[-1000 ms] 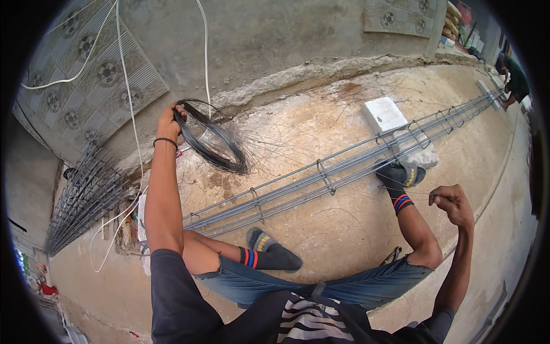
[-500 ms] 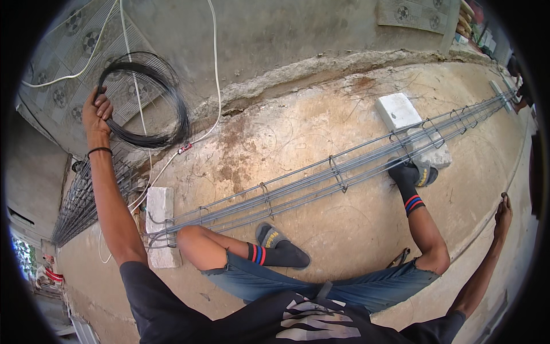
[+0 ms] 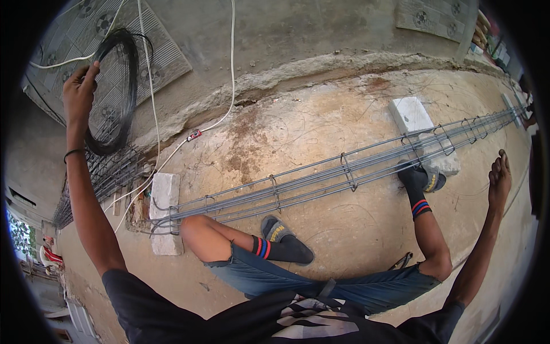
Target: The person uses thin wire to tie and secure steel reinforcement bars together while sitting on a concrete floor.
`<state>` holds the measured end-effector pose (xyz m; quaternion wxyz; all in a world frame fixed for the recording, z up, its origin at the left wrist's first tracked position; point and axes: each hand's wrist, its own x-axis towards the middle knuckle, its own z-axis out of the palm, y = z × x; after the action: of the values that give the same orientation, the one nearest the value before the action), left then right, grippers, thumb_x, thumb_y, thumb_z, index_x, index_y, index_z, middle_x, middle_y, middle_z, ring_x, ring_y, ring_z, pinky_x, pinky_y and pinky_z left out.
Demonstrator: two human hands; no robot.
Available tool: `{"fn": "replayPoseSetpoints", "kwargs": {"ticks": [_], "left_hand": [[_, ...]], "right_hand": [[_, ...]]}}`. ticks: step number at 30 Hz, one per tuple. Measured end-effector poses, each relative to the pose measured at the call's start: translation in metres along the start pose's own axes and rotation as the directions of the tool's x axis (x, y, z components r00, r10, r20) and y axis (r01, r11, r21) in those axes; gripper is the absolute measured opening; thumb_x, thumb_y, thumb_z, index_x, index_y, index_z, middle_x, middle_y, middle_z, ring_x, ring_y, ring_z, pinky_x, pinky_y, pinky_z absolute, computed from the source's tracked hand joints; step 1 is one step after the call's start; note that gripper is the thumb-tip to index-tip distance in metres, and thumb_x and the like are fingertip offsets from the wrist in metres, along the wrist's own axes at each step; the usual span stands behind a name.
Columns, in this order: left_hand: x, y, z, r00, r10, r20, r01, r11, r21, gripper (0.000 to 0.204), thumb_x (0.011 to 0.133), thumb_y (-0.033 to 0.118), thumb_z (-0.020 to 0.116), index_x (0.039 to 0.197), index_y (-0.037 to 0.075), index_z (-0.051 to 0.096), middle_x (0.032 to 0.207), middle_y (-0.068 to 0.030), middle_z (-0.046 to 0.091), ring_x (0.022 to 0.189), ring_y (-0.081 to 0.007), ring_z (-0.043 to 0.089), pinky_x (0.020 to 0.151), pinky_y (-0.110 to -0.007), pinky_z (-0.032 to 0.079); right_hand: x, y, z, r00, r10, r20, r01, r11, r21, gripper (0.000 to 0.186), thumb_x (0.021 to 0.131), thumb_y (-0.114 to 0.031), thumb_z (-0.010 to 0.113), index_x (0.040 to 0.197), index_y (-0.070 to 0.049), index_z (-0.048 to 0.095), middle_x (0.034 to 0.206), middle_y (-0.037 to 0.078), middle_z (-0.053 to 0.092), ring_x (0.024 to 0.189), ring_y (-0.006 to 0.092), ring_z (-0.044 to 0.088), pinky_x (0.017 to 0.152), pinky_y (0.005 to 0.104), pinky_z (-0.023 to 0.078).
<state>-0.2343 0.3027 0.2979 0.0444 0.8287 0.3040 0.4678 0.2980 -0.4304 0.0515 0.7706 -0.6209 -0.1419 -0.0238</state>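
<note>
My raised left hand (image 3: pixel 80 97) grips the upper part of a coil of thin dark wire (image 3: pixel 131 80), which hangs in a narrow loop in front of the wall. Out at the far right, my right hand (image 3: pixel 500 180) is closed with its fingers pressed together; whatever it may hold is too fine to make out. Between my legs and the wall, a long cage of steel reinforcing bars (image 3: pixel 309 182) with square stirrups runs across the ground. Its left end lies on a white block (image 3: pixel 165 198), next to my bent knee.
Two more white blocks (image 3: pixel 411 116) are by the cage on the right, near my foot. A white cable (image 3: pixel 231 74) drops down the wall and crosses the ground. At left lies a stack of wire mesh (image 3: pixel 100 180). Another person is partly visible at the far right edge.
My left hand has moved left and slightly down, and the wire coil has turned from a wide ring to a narrow loop. My right hand has risen.
</note>
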Motion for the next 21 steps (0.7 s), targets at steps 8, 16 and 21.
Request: {"fn": "replayPoseSetpoints", "kwargs": {"ticks": [8,16,21], "left_hand": [[-0.105,-0.144,0.113,0.995,0.05,0.085,-0.073,0.952,0.297,0.04,0.095,0.033,0.066,0.1,-0.007,0.07,0.076,-0.025,0.068,0.066,-0.0376,0.067,0.063,-0.041,0.05],[-0.19,-0.146,0.221,0.954,0.261,0.147,-0.296,0.895,0.332,0.028,0.096,0.026,0.064,0.112,0.003,0.066,0.074,-0.0231,0.068,0.064,-0.0427,0.066,0.058,-0.05,0.051],[-0.275,-0.116,0.297,0.896,-0.018,0.443,-0.181,0.897,0.404,0.086,0.085,0.052,0.071,0.148,0.002,0.041,0.131,-0.0432,0.05,0.122,-0.0502,0.056,0.098,-0.049,0.049]], "right_hand": [[-0.03,-0.041,0.081,0.983,0.137,0.124,-0.116,0.98,-0.159,0.031,0.107,-0.031,0.049,0.119,-0.004,0.059,0.073,-0.009,0.036,0.055,-0.0013,0.026,0.044,0.0166,0.019],[-0.048,-0.068,0.133,0.992,0.026,0.123,-0.005,0.985,-0.17,0.028,0.105,-0.028,0.052,0.111,-0.002,0.063,0.068,-0.01,0.036,0.052,-0.0014,0.027,0.043,0.0164,0.02],[-0.062,-0.064,0.188,0.98,0.059,0.191,-0.068,0.997,0.04,0.029,0.104,-0.026,0.056,0.112,0.001,0.062,0.068,-0.008,0.038,0.052,-0.001,0.029,0.043,0.0159,0.023]]}}
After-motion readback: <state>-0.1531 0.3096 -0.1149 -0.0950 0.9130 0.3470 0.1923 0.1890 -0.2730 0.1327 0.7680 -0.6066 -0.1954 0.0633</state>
